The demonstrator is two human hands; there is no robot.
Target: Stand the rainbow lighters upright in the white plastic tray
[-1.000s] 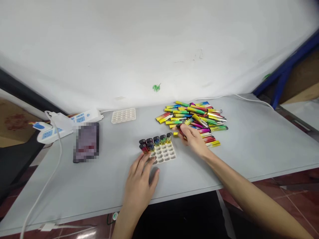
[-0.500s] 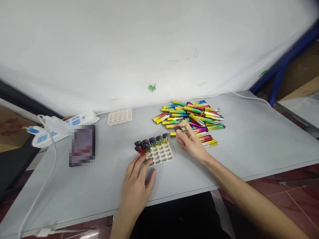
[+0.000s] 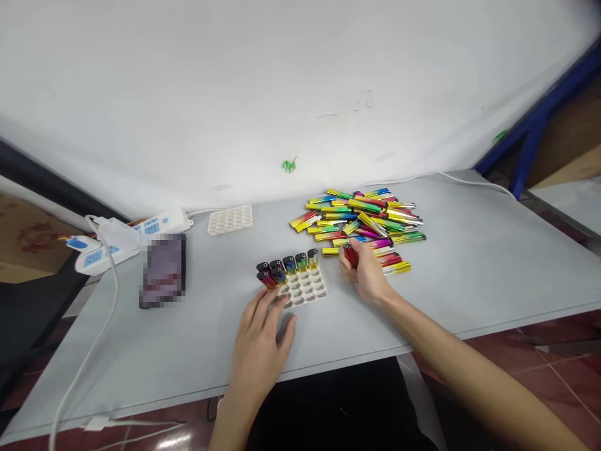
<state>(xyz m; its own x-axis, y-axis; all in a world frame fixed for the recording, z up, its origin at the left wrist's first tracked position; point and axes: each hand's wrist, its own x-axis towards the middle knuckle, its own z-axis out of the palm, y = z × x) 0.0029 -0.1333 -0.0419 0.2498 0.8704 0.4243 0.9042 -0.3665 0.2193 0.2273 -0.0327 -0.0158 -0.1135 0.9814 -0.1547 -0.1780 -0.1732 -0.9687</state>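
A pale tray with oval holes [image 3: 307, 289] lies on the table in front of me. Several shiny lighters [image 3: 290, 265] with black tops stand upright in its back and left holes. My left hand [image 3: 260, 329] rests with fingers apart, its fingertips at the tray's front left corner. Right of the tray, my right hand [image 3: 364, 272] is closed around a red lighter [image 3: 350, 255], whose black top shows above the fingers. Just behind that hand spreads a loose pile of metallic, many-coloured lighters [image 3: 370, 216], lying on their sides.
A second pale tray [image 3: 230, 220] lies near the wall. On the left are a dark pixelated object [image 3: 163, 270], a white power strip [image 3: 164, 224] and a white cable [image 3: 113, 294]. A blue metal frame [image 3: 530, 150] stands at the right.
My right hand has drawn back slightly from the pile and turned, with the red lighter now upright in its grip. My left hand stays at the tray.
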